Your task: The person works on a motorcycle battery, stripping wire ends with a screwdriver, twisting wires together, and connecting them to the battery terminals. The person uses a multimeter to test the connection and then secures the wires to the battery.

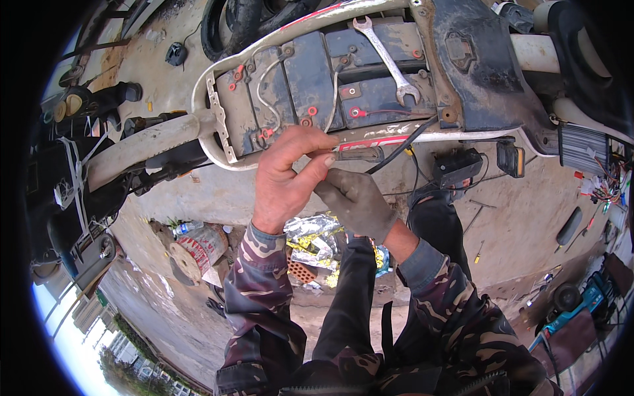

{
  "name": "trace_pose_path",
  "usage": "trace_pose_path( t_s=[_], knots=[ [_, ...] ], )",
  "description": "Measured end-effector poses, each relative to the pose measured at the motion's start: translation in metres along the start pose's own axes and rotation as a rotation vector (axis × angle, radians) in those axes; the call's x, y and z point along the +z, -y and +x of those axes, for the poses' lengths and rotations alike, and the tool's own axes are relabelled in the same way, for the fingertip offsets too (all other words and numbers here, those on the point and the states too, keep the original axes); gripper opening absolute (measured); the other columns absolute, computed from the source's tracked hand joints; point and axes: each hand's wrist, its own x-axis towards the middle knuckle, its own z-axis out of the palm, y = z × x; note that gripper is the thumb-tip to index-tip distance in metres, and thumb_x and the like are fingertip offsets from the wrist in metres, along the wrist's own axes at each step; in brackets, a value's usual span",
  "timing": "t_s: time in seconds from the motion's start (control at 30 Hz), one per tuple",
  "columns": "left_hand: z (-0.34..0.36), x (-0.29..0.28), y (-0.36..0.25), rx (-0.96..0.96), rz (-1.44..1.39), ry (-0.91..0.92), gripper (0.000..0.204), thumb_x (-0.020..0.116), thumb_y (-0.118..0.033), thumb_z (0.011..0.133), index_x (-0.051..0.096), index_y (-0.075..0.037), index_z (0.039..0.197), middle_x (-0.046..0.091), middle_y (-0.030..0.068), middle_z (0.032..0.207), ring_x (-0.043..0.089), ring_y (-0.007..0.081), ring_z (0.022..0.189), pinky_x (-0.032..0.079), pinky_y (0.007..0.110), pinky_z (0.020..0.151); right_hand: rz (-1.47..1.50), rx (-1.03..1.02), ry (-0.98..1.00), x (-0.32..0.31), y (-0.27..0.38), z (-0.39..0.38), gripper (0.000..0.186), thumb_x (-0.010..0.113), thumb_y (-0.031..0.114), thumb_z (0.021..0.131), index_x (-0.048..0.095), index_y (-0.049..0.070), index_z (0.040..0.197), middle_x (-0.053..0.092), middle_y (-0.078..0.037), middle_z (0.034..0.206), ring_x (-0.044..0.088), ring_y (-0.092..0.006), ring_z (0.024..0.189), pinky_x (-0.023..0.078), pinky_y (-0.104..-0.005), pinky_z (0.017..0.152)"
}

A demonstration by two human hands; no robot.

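My bare left hand (pixel 290 171) is closed in a pinch above the near rim of a vehicle's battery bay. Its thumb and forefinger meet at the end of a dark, see-through handle (pixel 360 154), like a screwdriver's; any blade is hidden. Against the left fingers lies my right hand (pixel 360 201) in a grey glove, its fingers bent together. What those fingers hold, if anything, is hidden. Beyond both hands, dark dusty batteries (pixel 307 79) fill the white frame, with red terminals and short cables. An open-end wrench (pixel 388 59) rests across them.
Against the frame's near side hangs a black cable (pixel 406 144). A black box (pixel 457 167) and a finned metal unit (pixel 584 149) with loose wires are at the right. Below my hands lie a perforated brick (pixel 302 270) and crumpled foil. Tyres (pixel 241 26) lie at the back.
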Motion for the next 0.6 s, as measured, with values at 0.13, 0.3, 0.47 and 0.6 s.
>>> trace_pose_path(
  t_s=[0.13, 0.3, 0.47, 0.6],
  knots=[
    [-0.001, 0.002, 0.007, 0.031, -0.025, -0.042, 0.02, 0.073, 0.007, 0.086, 0.073, 0.0, 0.105, 0.068, 0.0075, 0.1, 0.064, 0.0161, 0.091, 0.051, 0.029, 0.083, 0.028, -0.022, -0.017, 0.001, 0.001, 0.001, 0.02, 0.064, 0.021, 0.1, 0.075, 0.003, 0.101, 0.073, -0.015, 0.089, 0.071, -0.0319, 0.079, 0.055, -0.041, 0.073],
    [-0.005, 0.005, 0.007, -0.012, -0.168, -0.053, 0.025, 0.073, 0.006, 0.086, 0.072, 0.0, 0.11, 0.067, 0.008, 0.108, 0.064, 0.0152, 0.094, 0.053, 0.03, 0.085, 0.011, 0.011, -0.003, 0.001, 0.001, 0.002, 0.02, 0.065, 0.021, 0.101, 0.074, 0.004, 0.102, 0.073, -0.017, 0.089, 0.072, -0.0318, 0.08, 0.055, -0.0411, 0.072],
    [-0.002, 0.002, -0.003, -0.114, -0.23, 0.037, 0.036, 0.074, 0.005, 0.086, 0.071, -0.002, 0.121, 0.063, 0.0087, 0.122, 0.065, 0.0141, 0.097, 0.054, 0.03, 0.087, 0.004, 0.023, 0.059, -0.002, 0.002, -0.001, 0.02, 0.064, 0.021, 0.102, 0.072, 0.004, 0.107, 0.073, -0.017, 0.088, 0.072, -0.0331, 0.08, 0.055, -0.0421, 0.072],
    [0.006, -0.009, 0.001, -0.107, -0.128, 0.207, 0.038, 0.074, 0.002, 0.088, 0.069, 0.001, 0.126, 0.06, 0.0115, 0.132, 0.066, 0.0196, 0.108, 0.054, 0.034, 0.096, 0.021, -0.03, 0.074, 0.002, -0.001, 0.0, 0.019, 0.063, 0.021, 0.102, 0.072, 0.004, 0.108, 0.073, -0.017, 0.087, 0.072, -0.0343, 0.079, 0.055, -0.0428, 0.072]
  ],
)
